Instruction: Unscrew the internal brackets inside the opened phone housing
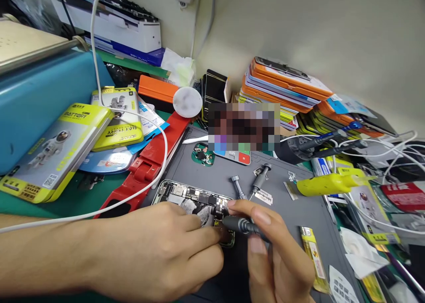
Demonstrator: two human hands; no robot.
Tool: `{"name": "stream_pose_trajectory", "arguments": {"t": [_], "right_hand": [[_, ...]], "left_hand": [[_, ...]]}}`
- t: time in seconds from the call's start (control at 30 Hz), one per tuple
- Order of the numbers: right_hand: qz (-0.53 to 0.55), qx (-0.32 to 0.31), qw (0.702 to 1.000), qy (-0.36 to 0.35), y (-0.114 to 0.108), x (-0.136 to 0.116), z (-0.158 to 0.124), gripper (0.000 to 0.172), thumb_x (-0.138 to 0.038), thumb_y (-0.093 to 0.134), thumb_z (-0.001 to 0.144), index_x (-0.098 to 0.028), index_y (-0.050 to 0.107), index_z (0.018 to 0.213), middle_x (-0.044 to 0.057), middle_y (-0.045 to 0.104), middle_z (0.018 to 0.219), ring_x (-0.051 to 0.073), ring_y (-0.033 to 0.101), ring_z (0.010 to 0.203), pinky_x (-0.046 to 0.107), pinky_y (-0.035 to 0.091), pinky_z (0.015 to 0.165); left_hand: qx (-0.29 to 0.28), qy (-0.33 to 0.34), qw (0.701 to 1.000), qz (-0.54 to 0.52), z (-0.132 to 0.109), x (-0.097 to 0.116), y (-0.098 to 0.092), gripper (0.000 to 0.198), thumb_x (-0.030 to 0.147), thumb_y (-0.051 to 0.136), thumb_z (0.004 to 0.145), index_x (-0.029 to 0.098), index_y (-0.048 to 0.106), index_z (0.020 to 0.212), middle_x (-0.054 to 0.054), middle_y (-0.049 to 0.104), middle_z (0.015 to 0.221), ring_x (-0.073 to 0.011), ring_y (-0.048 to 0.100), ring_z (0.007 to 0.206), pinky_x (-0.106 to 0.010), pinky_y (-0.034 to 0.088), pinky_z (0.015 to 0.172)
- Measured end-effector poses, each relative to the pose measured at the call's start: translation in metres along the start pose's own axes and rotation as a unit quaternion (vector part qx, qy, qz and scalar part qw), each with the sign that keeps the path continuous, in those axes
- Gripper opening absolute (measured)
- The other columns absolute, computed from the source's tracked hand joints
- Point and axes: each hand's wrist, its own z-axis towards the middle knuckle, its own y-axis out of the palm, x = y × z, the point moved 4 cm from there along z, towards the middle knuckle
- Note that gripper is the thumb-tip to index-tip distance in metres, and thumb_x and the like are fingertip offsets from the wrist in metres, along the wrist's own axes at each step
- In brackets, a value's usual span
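An opened smartphone (pixel 207 199) lies on the grey work mat (pixel 282 214), its circuit board and inner parts bare. My left hand (pixel 166 245) covers the near side of the phone with curled fingers, which rest against it at the right end; the fingertips are partly hidden. A dark grey screwdriver (pixel 237 224) is held between the thumb and fingers of my right hand (pixel 279 250), over the right end of the phone. Its tip is hidden near the left fingers. Just beyond lie another small screwdriver (pixel 260 179), a short metal driver piece (pixel 237 187) and a razor blade (pixel 264 197).
Battery boxes (pixel 56 152) and a red holder (pixel 142 166) stand left, crossed by a white cable (pixel 166 148). Orange boxes (pixel 285 82) are stacked behind. At right lie a yellow bottle (pixel 327 184), a lighter (pixel 314 258) and a tool holder (pixel 292 149).
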Motion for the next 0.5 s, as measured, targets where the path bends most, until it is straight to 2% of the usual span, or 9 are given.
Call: {"name": "stream_pose_trajectory", "arguments": {"t": [0.07, 0.13, 0.2, 0.3, 0.37, 0.5], "right_hand": [[-0.01, 0.008, 1.0, 0.008, 0.0, 0.002, -0.003, 0.08, 0.005, 0.053, 0.097, -0.02, 0.039, 0.171, 0.013, 0.067, 0.147, 0.022, 0.069, 0.131, 0.042, 0.063, 0.108], [-0.026, 0.022, 0.999, 0.002, 0.0, 0.003, -0.005, 0.08, 0.001, 0.064, 0.097, -0.019, 0.04, 0.17, 0.013, 0.07, 0.141, 0.022, 0.071, 0.127, 0.041, 0.065, 0.105], [-0.041, 0.034, 0.999, 0.001, 0.001, 0.003, -0.006, 0.084, 0.004, 0.07, 0.094, -0.02, 0.04, 0.169, 0.011, 0.074, 0.132, 0.019, 0.075, 0.119, 0.035, 0.066, 0.102], [-0.019, 0.072, 0.997, 0.032, -0.001, 0.004, -0.004, 0.083, 0.009, 0.066, 0.094, -0.02, 0.041, 0.168, 0.01, 0.077, 0.123, 0.017, 0.079, 0.11, 0.033, 0.069, 0.097], [0.016, 0.105, 0.993, 0.054, -0.005, 0.003, -0.002, 0.083, 0.01, 0.064, 0.093, -0.02, 0.042, 0.166, 0.009, 0.077, 0.119, 0.018, 0.081, 0.105, 0.034, 0.07, 0.093], [0.054, 0.133, 0.986, 0.078, -0.013, -0.002, -0.002, 0.08, 0.01, 0.063, 0.092, -0.022, 0.045, 0.163, 0.008, 0.078, 0.111, 0.02, 0.082, 0.097, 0.036, 0.072, 0.085]], "left_hand": [[-0.022, 0.032, 0.999, -0.018, 0.002, 0.001, 0.0, 0.007, 0.025, 0.065, 0.108, 0.02, 0.067, 0.103, -0.003, 0.081, 0.119, -0.0172, 0.073, 0.082, -0.03, 0.062, 0.074], [-0.023, 0.036, 0.999, -0.029, 0.004, 0.001, -0.001, 0.006, 0.022, 0.068, 0.107, 0.019, 0.067, 0.102, -0.003, 0.08, 0.11, -0.0177, 0.071, 0.08, -0.031, 0.059, 0.07], [0.002, 0.022, 0.999, -0.027, 0.006, 0.0, -0.003, 0.01, 0.02, 0.065, 0.107, 0.019, 0.066, 0.097, 0.0, 0.076, 0.096, -0.017, 0.067, 0.073, -0.032, 0.054, 0.063], [0.043, -0.012, 0.999, -0.01, 0.005, -0.001, -0.005, 0.022, 0.017, 0.057, 0.11, 0.019, 0.064, 0.089, 0.002, 0.069, 0.08, -0.017, 0.062, 0.066, -0.034, 0.046, 0.056], [0.049, -0.029, 0.998, -0.009, 0.005, -0.003, -0.005, 0.025, 0.019, 0.054, 0.114, 0.019, 0.064, 0.091, 0.002, 0.068, 0.079, -0.0173, 0.062, 0.065, -0.034, 0.045, 0.056], [0.027, -0.036, 0.999, -0.028, 0.004, -0.007, -0.005, 0.024, 0.02, 0.048, 0.119, 0.016, 0.07, 0.111, -0.001, 0.076, 0.094, -0.0189, 0.071, 0.076, -0.032, 0.054, 0.066]]}}
